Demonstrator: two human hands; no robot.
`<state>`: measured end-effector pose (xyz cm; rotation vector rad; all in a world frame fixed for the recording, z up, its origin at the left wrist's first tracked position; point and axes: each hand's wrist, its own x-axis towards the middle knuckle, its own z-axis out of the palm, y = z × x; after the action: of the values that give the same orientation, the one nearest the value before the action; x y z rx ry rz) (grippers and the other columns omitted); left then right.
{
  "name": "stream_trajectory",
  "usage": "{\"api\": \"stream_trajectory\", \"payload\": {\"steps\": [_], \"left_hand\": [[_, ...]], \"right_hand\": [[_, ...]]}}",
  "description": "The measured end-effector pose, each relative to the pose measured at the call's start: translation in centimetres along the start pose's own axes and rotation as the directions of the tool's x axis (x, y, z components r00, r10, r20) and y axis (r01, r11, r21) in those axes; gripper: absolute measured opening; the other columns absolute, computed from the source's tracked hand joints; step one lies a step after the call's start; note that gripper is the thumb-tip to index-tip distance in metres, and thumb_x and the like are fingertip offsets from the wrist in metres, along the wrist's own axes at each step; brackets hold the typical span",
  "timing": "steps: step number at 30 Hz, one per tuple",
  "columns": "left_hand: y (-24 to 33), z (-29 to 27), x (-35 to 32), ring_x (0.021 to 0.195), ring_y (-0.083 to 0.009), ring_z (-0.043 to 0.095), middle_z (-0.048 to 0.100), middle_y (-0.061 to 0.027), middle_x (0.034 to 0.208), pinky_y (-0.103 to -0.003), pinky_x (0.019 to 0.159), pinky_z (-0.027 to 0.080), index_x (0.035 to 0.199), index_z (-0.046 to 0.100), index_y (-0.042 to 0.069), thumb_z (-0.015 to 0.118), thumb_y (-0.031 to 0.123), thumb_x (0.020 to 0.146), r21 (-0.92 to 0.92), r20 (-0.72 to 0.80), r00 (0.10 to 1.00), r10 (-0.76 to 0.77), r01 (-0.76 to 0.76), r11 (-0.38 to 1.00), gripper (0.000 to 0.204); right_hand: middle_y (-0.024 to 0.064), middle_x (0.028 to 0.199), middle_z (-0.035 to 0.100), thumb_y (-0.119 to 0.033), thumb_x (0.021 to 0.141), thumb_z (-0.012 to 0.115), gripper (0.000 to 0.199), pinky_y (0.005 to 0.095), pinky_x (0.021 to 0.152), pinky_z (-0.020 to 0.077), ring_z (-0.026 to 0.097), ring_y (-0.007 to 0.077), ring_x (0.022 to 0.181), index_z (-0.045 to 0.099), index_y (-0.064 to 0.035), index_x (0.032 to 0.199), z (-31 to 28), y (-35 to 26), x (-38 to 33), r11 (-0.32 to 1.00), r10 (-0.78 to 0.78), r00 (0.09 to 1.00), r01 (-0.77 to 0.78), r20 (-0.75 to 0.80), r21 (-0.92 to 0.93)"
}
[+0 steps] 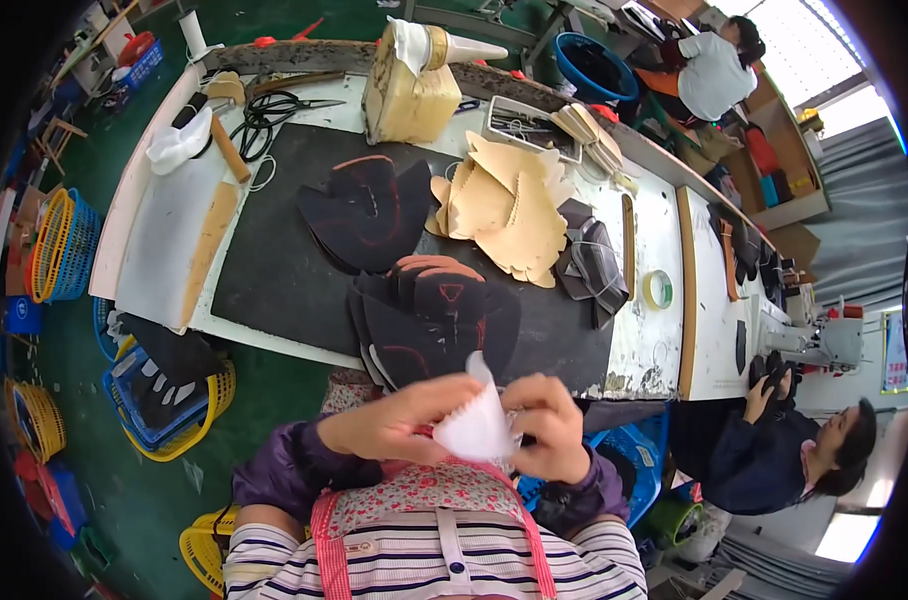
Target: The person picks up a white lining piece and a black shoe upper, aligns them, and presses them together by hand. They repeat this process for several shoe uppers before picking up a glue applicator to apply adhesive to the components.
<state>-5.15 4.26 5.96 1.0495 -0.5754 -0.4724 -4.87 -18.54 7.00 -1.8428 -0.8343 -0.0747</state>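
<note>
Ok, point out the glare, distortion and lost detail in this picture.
Head view: fisheye bends the long white worktable into a curve; the bright window at upper right glares nearly white; the thin white folded piece looks pale, with little surface detail; the stacked black pieces with orange-red markings partly blend into the dark grey mat; corners fall to black.

A: L hand, pls?
B: Bare L hand [402,415], fingers fairly straight & pointing R, thumb below 'em. Pinch closed.
A: R hand?
B: Bare R hand [552,428], abt same ht., fingers bent more, tips turned L. Pinched too.
A: Gap btwn?
B: Near each other, not touching.
A: Arms?
B: L forearm in shiny dark-purple sleeve [286,468], angled up & R, some bare wrist past the cuff. R forearm in matching dark-purple sleeve [600,490], angled up & L.
</note>
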Motion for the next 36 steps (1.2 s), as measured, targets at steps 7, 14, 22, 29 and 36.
{"api": "stream_trajectory", "payload": {"steps": [7,14,22,29,36], "left_hand": [[-2.3,-2.2,-2.3,0.075,-0.0082,0.055,0.058,-0.0045,0.085,-0.021,0.064,0.044,0.092,0.059,-0.003,0.068,0.019,0.084,0.020,-0.578,0.784,-0.226,0.290,0.957,0.025],[-4.4,-2.0,-3.2,0.053,-0.0037,0.050,0.058,0.0002,0.065,-0.020,0.048,0.039,0.081,0.062,-0.003,0.071,0.009,0.078,0.479,-0.665,0.747,0.008,0.418,0.772,0.016],[-4.1,-2.4,-2.7,0.052,-0.0065,0.051,0.057,-0.0047,0.065,-0.022,0.047,0.039,0.078,0.062,-0.002,0.071,0.008,0.076,0.549,-0.658,0.752,0.036,0.447,0.706,0.014],[-4.3,-2.5,-2.5,0.052,-0.0209,0.054,0.052,-0.0093,0.065,-0.031,0.047,0.041,0.073,0.057,0.001,0.073,0.015,0.073,0.764,-0.571,0.808,0.142,0.460,0.453,0.021],[-0.4,-3.8,-1.9,0.054,-0.0299,0.052,0.048,-0.0095,0.065,-0.038,0.051,0.043,0.070,0.052,0.005,0.076,0.027,0.069,0.807,-0.591,0.791,0.159,0.578,0.121,0.033]], "right_hand": [[0.0095,0.083,0.063,0.000,0.079,0.065,0.013,0.0289,0.058,0.0464,0.060,0.0199,0.068,0.065,-0.0016,0.091,2.4,2.7,0.2,0.916,0.347,0.935,-0.319,-0.079,0.245],[0.0115,0.081,0.062,0.000,0.076,0.066,0.011,0.0309,0.054,0.0446,0.059,0.0246,0.066,0.066,0.0006,0.086,4.3,4.9,-1.3,0.959,0.204,0.977,-0.211,-0.059,-0.190],[0.0114,0.077,0.057,-0.001,0.069,0.072,0.013,0.0349,0.054,0.0439,0.054,0.0277,0.067,0.064,-0.0006,0.080,5.6,4.8,-1.3,0.924,0.069,0.992,-0.104,-0.107,-0.368],[0.0103,0.071,0.049,-0.029,0.068,0.077,0.033,0.0384,0.055,0.0422,0.051,0.0286,0.065,0.058,-0.0019,0.068,4.0,4.0,-0.8,0.713,0.159,0.987,-0.115,0.000,-0.692],[0.0120,0.071,0.050,-0.035,0.070,0.076,0.038,0.0392,0.056,0.0429,0.055,0.0306,0.068,0.058,-0.0013,0.074,-2.9,4.9,1.0,0.567,0.333,0.943,-0.187,0.015,-0.802]]}}
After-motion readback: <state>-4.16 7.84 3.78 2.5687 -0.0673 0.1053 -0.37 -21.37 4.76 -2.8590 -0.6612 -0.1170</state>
